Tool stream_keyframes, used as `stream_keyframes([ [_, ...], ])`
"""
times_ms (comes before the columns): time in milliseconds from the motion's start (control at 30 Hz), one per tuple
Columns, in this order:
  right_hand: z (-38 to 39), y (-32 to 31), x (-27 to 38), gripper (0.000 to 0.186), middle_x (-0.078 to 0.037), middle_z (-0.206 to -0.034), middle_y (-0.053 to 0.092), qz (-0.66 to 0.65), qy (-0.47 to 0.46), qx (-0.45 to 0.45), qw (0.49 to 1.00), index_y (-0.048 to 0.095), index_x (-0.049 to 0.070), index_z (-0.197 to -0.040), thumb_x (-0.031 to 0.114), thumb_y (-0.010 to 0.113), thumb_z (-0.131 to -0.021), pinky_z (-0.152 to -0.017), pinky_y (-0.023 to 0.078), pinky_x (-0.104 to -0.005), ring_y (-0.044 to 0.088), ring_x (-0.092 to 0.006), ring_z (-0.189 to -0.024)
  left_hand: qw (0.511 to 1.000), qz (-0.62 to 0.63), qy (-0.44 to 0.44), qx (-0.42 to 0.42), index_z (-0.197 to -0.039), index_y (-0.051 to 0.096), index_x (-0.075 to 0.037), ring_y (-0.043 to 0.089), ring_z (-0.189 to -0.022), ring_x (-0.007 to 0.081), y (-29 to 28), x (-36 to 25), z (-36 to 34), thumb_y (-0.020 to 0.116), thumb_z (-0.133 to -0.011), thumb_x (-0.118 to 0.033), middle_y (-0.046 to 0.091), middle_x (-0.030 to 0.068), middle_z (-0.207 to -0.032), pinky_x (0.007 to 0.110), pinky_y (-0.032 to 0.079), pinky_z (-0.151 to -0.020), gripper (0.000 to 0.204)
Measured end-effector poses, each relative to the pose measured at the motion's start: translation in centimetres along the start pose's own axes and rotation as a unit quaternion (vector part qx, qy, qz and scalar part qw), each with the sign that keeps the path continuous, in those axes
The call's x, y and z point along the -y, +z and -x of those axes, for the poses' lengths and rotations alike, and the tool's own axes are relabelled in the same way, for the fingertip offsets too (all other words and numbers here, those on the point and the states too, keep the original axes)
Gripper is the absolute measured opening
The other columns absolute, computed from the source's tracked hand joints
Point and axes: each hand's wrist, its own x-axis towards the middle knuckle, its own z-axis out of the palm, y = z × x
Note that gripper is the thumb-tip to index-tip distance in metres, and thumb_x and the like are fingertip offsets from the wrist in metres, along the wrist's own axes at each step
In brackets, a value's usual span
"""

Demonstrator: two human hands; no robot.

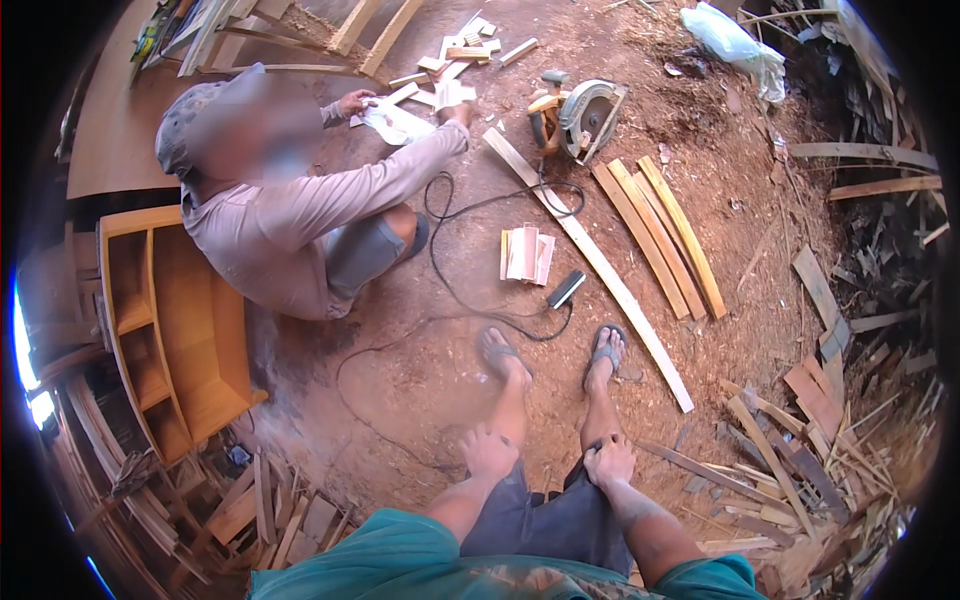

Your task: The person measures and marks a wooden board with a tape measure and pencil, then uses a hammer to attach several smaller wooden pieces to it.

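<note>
My left hand rests on my left knee, its fingers draped over it. On my right knee, by the hem of my dark shorts, lies my right hand, with its fingers bent over the knee. Neither hand holds anything that I can see. Ahead of my sandalled feet lie a black power strip and a small stack of pale wood blocks. A long pale wood strip runs past my right foot. Farther off stands a circular saw with a black cord.
At the left a person squats, hands at a white sheet near scattered wood offcuts. Behind them stands an orange wooden shelf unit. Several curved boards lie right of the saw. Scrap wood is heaped along both sides.
</note>
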Motion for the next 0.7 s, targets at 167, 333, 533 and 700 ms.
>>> stream_keyframes([
  [167,-0.3,0.4,-0.1,0.048,-0.016,-0.137,0.057,-0.001,0.002,-0.003,1.0,0.068,0.003,-0.121,0.034,0.059,-0.086,-0.106,0.047,-0.0466,0.054,-0.0367,-0.127,0.997,0.02,-0.016,0.071,-0.119,0.066,-0.002,0.05,-0.124,0.0365,-1.2,-0.4,-0.4,0.056,-0.086,-0.032,0.057,0.0168,-0.128,0.055,0.034,-0.107,0.046],
  [333,-0.2,0.3,0.0,0.048,-0.016,-0.137,0.057,-0.008,0.004,-0.003,1.0,0.069,0.003,-0.121,0.034,0.059,-0.086,-0.106,0.047,-0.0463,0.054,-0.0354,-0.128,0.999,-0.002,-0.005,0.039,-0.114,0.069,-0.006,0.053,-0.119,0.0355,-0.1,0.0,-0.5,0.058,-0.084,-0.033,0.06,0.016,-0.123,0.055,0.038,-0.103,0.041],
  [533,-0.2,-0.2,0.3,0.046,-0.017,-0.143,0.053,-0.019,0.006,0.015,1.0,0.07,0.004,-0.122,0.032,0.058,-0.087,-0.107,0.044,-0.0501,0.05,-0.0361,-0.132,1.0,-0.02,0.009,0.018,-0.111,0.072,-0.01,0.056,-0.117,0.0345,0.4,0.0,-0.3,0.058,-0.084,-0.033,0.062,0.0148,-0.121,0.055,0.04,-0.099,0.038],
  [700,-0.4,0.0,0.2,0.046,-0.017,-0.143,0.053,-0.013,0.008,0.012,1.0,0.07,0.003,-0.12,0.032,0.058,-0.087,-0.107,0.044,-0.0501,0.05,-0.0357,-0.132,0.999,-0.025,0.005,0.021,-0.112,0.072,-0.01,0.056,-0.117,0.0342,0.0,-0.3,-0.5,0.058,-0.084,-0.034,0.062,0.0143,-0.122,0.055,0.04,-0.1,0.039],
])
